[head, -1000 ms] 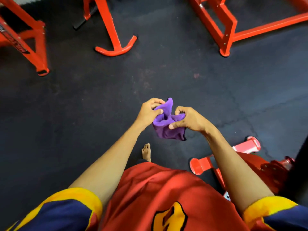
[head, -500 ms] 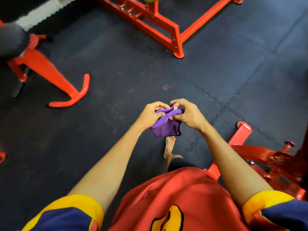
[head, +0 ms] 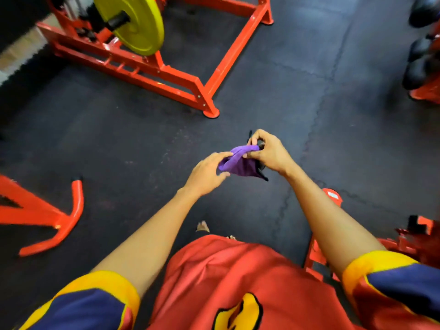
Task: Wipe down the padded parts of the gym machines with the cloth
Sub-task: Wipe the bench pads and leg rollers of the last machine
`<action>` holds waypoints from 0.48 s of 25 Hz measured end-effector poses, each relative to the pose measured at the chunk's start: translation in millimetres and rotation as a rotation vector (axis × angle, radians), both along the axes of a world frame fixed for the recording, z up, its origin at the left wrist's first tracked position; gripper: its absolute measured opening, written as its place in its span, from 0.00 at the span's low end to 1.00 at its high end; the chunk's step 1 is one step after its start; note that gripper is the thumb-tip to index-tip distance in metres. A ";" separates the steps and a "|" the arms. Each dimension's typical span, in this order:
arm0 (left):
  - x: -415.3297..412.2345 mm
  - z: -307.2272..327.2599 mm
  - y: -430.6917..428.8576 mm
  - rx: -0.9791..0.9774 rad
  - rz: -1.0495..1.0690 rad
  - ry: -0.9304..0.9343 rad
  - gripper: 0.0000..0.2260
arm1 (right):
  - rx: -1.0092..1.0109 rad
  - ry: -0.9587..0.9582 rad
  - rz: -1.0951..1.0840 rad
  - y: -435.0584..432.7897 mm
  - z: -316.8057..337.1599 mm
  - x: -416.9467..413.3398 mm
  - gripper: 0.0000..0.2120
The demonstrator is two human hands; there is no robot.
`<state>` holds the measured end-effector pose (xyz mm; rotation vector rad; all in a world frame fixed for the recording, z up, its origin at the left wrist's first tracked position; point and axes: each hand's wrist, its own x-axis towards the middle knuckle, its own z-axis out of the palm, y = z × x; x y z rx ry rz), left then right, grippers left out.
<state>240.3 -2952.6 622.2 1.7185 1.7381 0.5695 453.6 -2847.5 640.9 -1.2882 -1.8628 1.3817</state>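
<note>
A small purple cloth (head: 240,163) hangs bunched between both hands, above the dark rubber floor in the middle of the view. My right hand (head: 269,152) pinches its upper edge with thumb and fingers curled round it. My left hand (head: 207,172) holds the cloth's left end between thumb and fingers. No padded machine part shows clearly; dark rounded shapes (head: 421,44) sit blurred at the far right edge.
An orange machine frame (head: 166,75) with a yellow weight plate (head: 135,22) stands ahead to the left. An orange curved foot (head: 71,217) lies at the left. More orange metal parts (head: 333,198) sit close by my right arm. My bare foot (head: 202,226) shows below.
The view has swung, so the frame with the yellow plate now appears ahead. My hands have spread slightly, the right one higher, still holding the cloth.
</note>
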 end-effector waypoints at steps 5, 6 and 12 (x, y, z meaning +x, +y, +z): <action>-22.0 5.9 146.7 0.140 -0.127 -0.057 0.15 | 0.012 -0.002 -0.133 114.9 10.0 2.6 0.22; -27.5 10.1 182.2 0.152 -0.185 -0.060 0.14 | 0.026 -0.025 -0.149 141.5 17.8 3.9 0.23; -24.0 67.7 376.2 0.259 -0.389 -0.144 0.09 | 0.052 -0.242 -0.262 282.8 70.8 31.7 0.23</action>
